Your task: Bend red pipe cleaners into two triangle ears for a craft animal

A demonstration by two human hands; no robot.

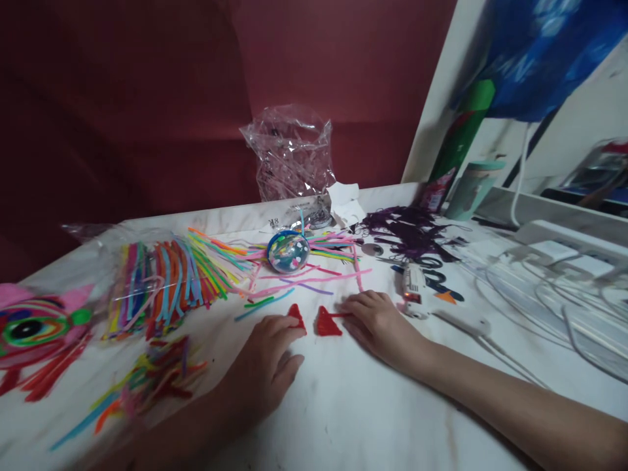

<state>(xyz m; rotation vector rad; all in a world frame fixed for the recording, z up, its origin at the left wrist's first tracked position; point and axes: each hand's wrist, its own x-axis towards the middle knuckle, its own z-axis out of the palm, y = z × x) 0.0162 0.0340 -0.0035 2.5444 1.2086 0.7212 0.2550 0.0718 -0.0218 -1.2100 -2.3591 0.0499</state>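
Note:
Two small red fuzzy triangles lie side by side on the white marbled table. My left hand point(271, 356) touches the left triangle point(296, 319) with its fingertips, thumb held apart. Beside the right triangle point(328, 322), a short red stem runs under the fingers of my right hand point(375, 320); those fingers are bent and rest on the table, so their grip on it is partly hidden. Behind the triangles sits a clear ball point(288, 252) with a blue rim and coloured spots, among loose pink, purple and green pipe cleaners point(307, 286).
Bundled pipe cleaners point(169, 281) and scraps point(157, 379) lie left, beside a decorated fish-like piece point(36, 330). Right are scissors point(434, 278), a glue gun point(415, 284), purple shreds point(407, 229), a green cup point(473, 190) and cables. A clear bag point(294, 154) stands behind.

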